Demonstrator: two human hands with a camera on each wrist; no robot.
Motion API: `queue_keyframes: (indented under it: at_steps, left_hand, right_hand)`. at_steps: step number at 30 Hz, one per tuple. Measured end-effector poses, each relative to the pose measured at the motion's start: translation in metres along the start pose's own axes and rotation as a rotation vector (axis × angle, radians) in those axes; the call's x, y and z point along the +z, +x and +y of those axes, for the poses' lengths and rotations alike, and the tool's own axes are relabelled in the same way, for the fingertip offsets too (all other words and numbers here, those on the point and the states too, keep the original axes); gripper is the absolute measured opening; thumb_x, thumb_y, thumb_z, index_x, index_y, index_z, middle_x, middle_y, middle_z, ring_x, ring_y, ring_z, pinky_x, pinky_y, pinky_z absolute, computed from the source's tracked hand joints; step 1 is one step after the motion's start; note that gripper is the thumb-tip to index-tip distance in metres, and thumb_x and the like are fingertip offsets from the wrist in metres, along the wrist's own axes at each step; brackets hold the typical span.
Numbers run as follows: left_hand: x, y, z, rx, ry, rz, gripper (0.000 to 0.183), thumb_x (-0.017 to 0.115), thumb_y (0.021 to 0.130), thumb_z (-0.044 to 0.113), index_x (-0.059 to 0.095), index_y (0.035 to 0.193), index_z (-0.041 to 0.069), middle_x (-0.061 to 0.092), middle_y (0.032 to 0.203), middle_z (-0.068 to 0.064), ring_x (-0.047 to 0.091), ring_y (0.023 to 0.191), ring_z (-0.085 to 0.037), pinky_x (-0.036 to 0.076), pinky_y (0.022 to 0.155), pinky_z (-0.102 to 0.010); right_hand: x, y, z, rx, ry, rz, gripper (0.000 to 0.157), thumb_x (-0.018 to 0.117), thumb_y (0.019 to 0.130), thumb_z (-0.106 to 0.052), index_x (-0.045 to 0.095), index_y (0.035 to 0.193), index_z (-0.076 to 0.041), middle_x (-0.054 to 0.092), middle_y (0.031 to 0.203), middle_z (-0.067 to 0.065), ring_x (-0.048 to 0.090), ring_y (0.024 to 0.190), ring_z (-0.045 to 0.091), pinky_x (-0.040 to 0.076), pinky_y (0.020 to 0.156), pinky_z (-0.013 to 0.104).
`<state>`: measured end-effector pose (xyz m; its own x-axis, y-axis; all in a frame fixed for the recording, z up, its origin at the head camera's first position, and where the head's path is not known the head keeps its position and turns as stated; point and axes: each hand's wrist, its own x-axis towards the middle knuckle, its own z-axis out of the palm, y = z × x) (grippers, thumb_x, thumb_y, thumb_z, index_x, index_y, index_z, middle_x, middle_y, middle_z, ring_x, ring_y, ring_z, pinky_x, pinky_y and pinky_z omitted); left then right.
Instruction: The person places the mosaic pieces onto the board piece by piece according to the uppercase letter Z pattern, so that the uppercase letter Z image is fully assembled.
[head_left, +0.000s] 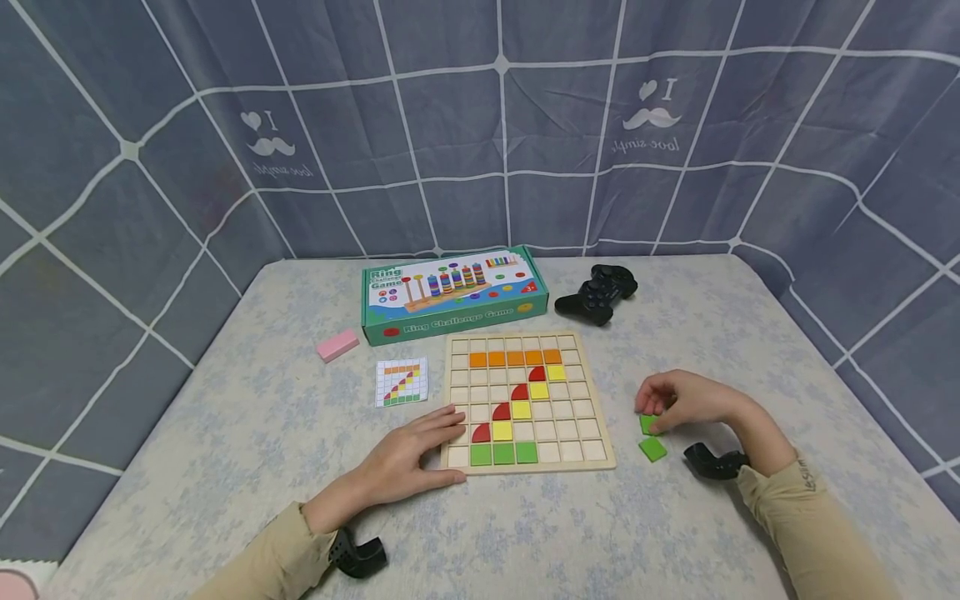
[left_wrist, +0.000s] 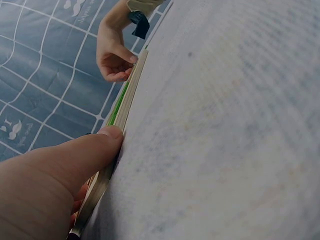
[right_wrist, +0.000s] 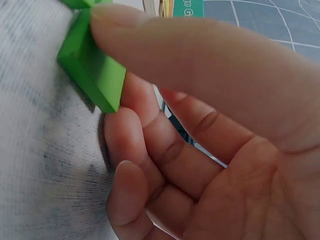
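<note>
My right hand [head_left: 690, 398] pinches a green square tile [head_left: 647, 423] at the table's right; in the right wrist view the thumb lies on the tile [right_wrist: 109, 82] and fingertips meet its edge. A second green tile [head_left: 652, 450] lies just nearer to me. My left hand [head_left: 408, 458] rests at the near left corner of the wooden grid board [head_left: 606, 457], fingers spread along its left side and thumb against the front edge. On the board sit an orange row [head_left: 515, 358], a diagonal of red quarter-round [head_left: 520, 392] and yellow pieces [head_left: 521, 410], and three green tiles [head_left: 504, 454].
Left of the board lies a pattern card [head_left: 384, 385] with a matching coloured design. Beyond it are a pink block [head_left: 337, 345] and a green Ring Challenge Game box [head_left: 457, 321]. A black game controller [head_left: 597, 293] lies behind the board. Curtains enclose the table's back and sides.
</note>
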<state>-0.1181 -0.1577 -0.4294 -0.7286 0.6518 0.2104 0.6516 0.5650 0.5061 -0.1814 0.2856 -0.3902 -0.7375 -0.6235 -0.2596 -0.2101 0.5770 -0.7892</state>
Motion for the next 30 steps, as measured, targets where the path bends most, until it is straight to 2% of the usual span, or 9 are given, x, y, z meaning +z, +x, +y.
queue_keyframes:
  at_steps: [6, 13, 19, 24, 30]
  left_hand:
    - [0.0, 0.0, 0.0, -0.003, 0.002, -0.002, 0.066, 0.067, 0.082, 0.049, 0.056, 0.132, 0.006, 0.045, 0.142, -0.002, 0.033, 0.135, -0.018, 0.034, 0.106, -0.041]
    - [0.001, -0.001, -0.001, -0.006, -0.008, -0.003, 0.066, 0.067, 0.083, 0.05, 0.055, 0.132, 0.007, 0.045, 0.142, -0.001, 0.033, 0.135, -0.018, 0.035, 0.106, -0.041]
    - [0.001, -0.001, -0.001, -0.008, -0.009, -0.001, 0.067, 0.067, 0.083, 0.05, 0.055, 0.132, 0.007, 0.045, 0.143, -0.001, 0.033, 0.135, -0.018, 0.035, 0.106, -0.041]
    - [0.001, 0.0, 0.0, -0.003, 0.001, 0.002, 0.066, 0.067, 0.082, 0.05, 0.056, 0.131, 0.007, 0.045, 0.142, -0.002, 0.034, 0.135, -0.019, 0.035, 0.105, -0.041]
    - [0.001, 0.0, -0.001, -0.001, 0.006, 0.001, 0.066, 0.066, 0.083, 0.051, 0.056, 0.131, 0.007, 0.046, 0.142, -0.002, 0.034, 0.135, -0.018, 0.035, 0.106, -0.041]
  right_hand:
    - [0.001, 0.002, -0.004, 0.017, -0.034, -0.004, 0.025, 0.077, 0.072, -0.006, 0.059, 0.088, 0.0, 0.054, 0.078, 0.004, 0.05, 0.069, 0.013, 0.045, 0.061, 0.026]
    - [0.008, 0.01, -0.014, -0.025, -0.015, 0.02, 0.022, 0.077, 0.072, -0.004, 0.058, 0.083, -0.001, 0.055, 0.072, 0.001, 0.051, 0.062, 0.011, 0.046, 0.056, 0.025]
    - [0.027, 0.029, -0.036, -0.122, 0.052, 0.007, 0.021, 0.078, 0.075, -0.008, 0.058, 0.082, -0.002, 0.057, 0.071, 0.0, 0.05, 0.059, 0.009, 0.044, 0.053, 0.023]
    - [0.046, 0.045, -0.055, -0.134, 0.075, -0.007, 0.021, 0.078, 0.075, -0.009, 0.059, 0.083, -0.003, 0.058, 0.071, 0.0, 0.052, 0.061, 0.01, 0.045, 0.055, 0.022]
    - [0.065, 0.06, -0.068, -0.167, 0.037, -0.039, 0.014, 0.074, 0.079, -0.007, 0.061, 0.083, -0.006, 0.061, 0.076, -0.001, 0.056, 0.066, 0.012, 0.049, 0.06, 0.023]
